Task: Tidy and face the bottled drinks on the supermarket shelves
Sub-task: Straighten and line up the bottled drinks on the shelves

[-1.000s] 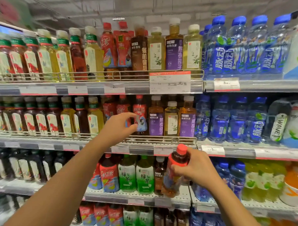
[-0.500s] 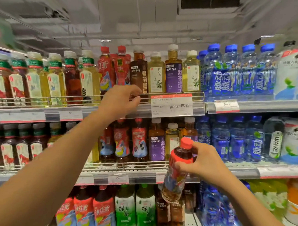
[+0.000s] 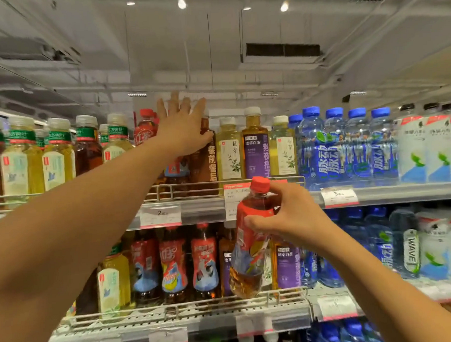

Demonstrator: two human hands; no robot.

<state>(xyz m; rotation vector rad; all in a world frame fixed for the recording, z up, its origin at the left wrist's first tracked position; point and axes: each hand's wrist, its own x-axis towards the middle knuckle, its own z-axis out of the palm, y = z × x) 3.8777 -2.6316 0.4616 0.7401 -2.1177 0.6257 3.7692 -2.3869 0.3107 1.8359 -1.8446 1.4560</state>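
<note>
My right hand (image 3: pixel 288 217) grips a red-capped, red-labelled tea bottle (image 3: pixel 251 244) by its neck and shoulder, tilted, in front of the middle shelf. My left hand (image 3: pixel 182 128) is raised to the top shelf with fingers spread, lying over the tops of the red-labelled tea bottles (image 3: pixel 146 127) and against a dark brown tea bottle (image 3: pixel 205 156). Whether it grips one I cannot tell. Pale green tea (image 3: pixel 230 150) and a purple-labelled tea bottle (image 3: pixel 255 148) stand just right of it.
The top shelf (image 3: pixel 185 211) has a wire front rail and price tags; green-capped bottles (image 3: pixel 55 155) fill its left, blue water bottles (image 3: pixel 344 145) its right. The middle shelf (image 3: pixel 189 314) holds red-labelled tea bottles (image 3: pixel 173 263) and more water.
My left hand rose from the middle shelf, past the top shelf rail, to the tops of the top-shelf bottles. My right hand lifted the red tea bottle higher. The view tilted upward.
</note>
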